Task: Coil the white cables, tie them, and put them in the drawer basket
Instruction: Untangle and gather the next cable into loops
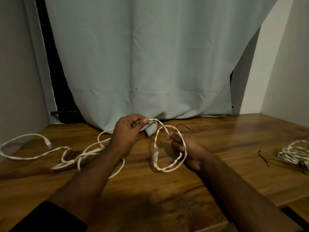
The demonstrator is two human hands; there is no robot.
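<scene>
**First loop formed, long tail still loose**

The likeliest trouble is the loose run of the cable [80, 156]: it lies in crossed, overlapping bends on the bench [167, 190] to the left, and pulling it in quickly could draw those crossings into a knot or drag the far plug [48, 144] off the edge. The loop [167, 148] is also held lightly, so a tug from the tail could pull it out of the fingers or shrink it. Its near plug [156, 152] hangs free inside the loop and could snag on the next turn.

The left hand [128, 131] is narrowed to a pinch, thumb and fingertips gripping the cable at the top of the loop, near the curtain [150, 64]. The right hand [189, 148] has its fingers curled through the loop, holding its right side; how tightly, I cannot tell.

A second cable [294, 153] lies bundled at the right edge, with a dark tie [264, 158] just beside it. No basket is in view.
</scene>
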